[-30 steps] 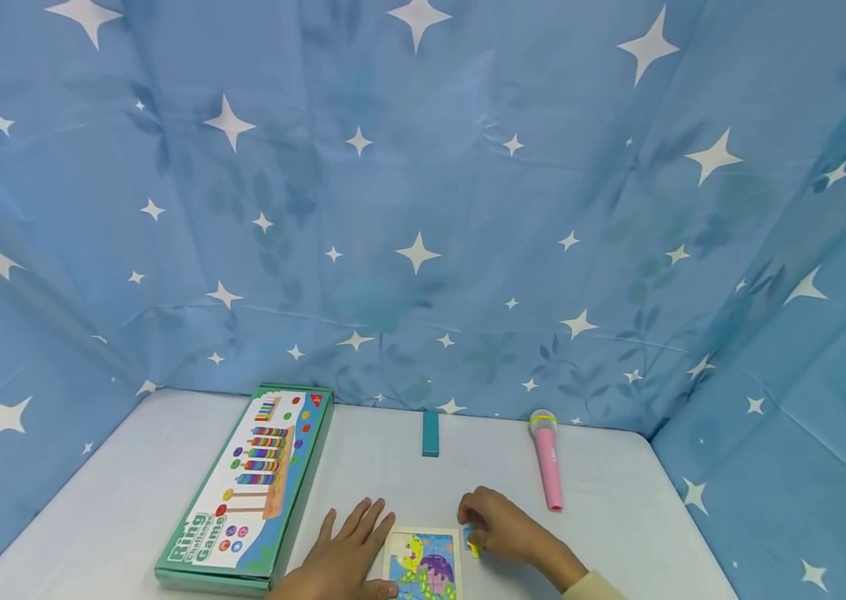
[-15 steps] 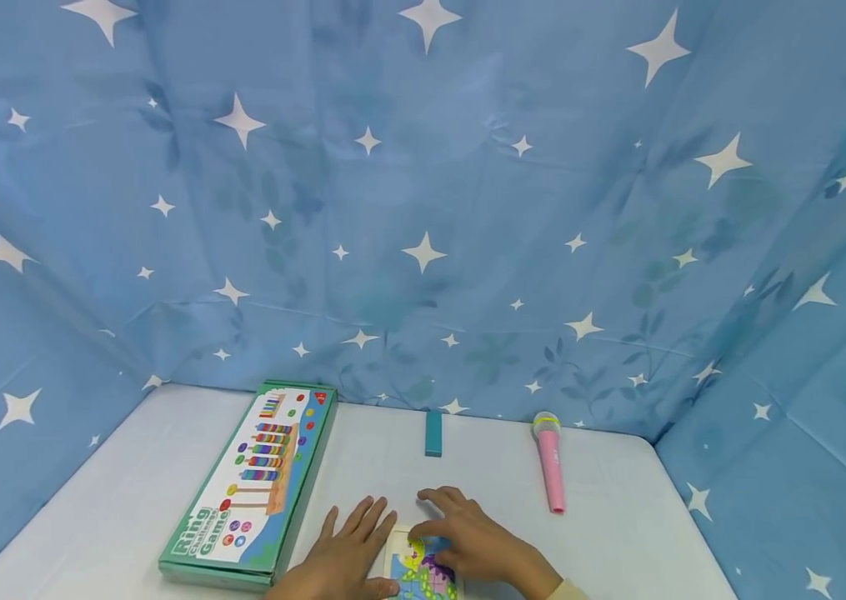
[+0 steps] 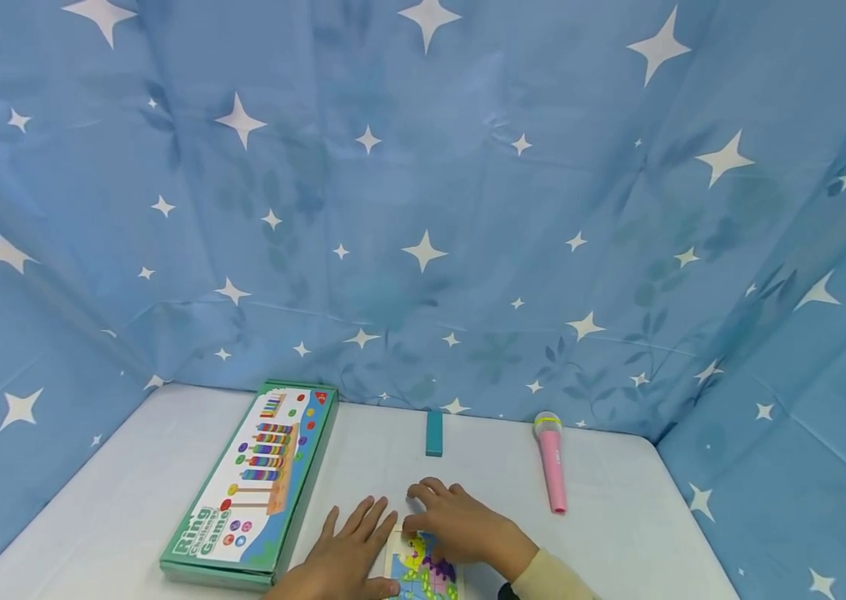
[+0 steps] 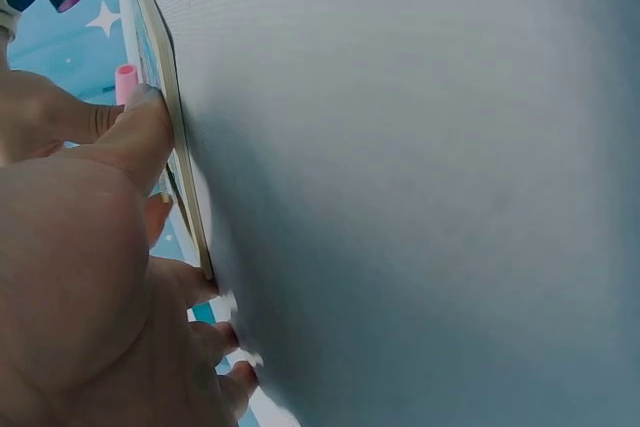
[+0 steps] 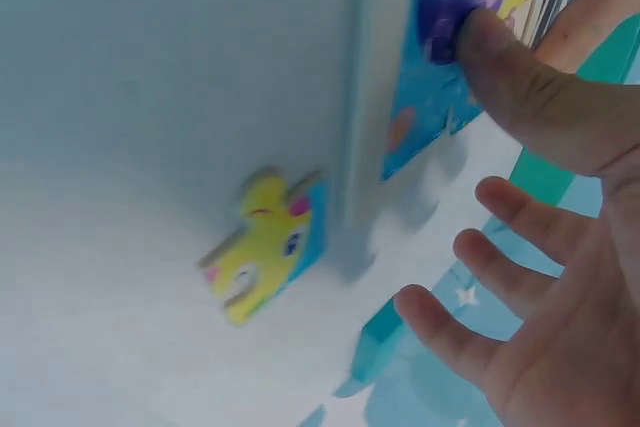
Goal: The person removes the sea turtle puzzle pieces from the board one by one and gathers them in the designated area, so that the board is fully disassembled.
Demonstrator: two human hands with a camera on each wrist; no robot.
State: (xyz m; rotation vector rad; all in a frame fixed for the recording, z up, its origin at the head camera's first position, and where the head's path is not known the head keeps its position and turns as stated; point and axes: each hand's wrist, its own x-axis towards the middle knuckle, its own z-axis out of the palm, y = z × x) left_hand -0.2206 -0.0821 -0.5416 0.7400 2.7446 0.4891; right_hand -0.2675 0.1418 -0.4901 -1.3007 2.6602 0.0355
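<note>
A small jigsaw puzzle (image 3: pixel 423 575) in a pale wooden frame lies at the near edge of the table, with a yellow animal and a purple shape on it. My left hand (image 3: pixel 343 554) lies spread at its left side, thumb resting on the frame edge. Over the puzzle's upper right is my right hand (image 3: pixel 460 529); the right wrist view has its thumb pressing on the purple part, other fingers held off loosely. Beside the frame, a loose yellow and blue puzzle piece (image 5: pixel 265 242) lies on the table, hidden by the right hand in the head view.
On the left lies a green Ring Challenge Game box (image 3: pixel 253 483). A teal block (image 3: pixel 433 433) sits at the back, and a pink toy microphone (image 3: pixel 552 467) lies to the right. A blue star-patterned curtain (image 3: pixel 423 208) hangs behind the white table (image 3: pixel 618 533).
My right hand has moved left, from the loose piece beside the frame to over the puzzle. The left hand has kept its place.
</note>
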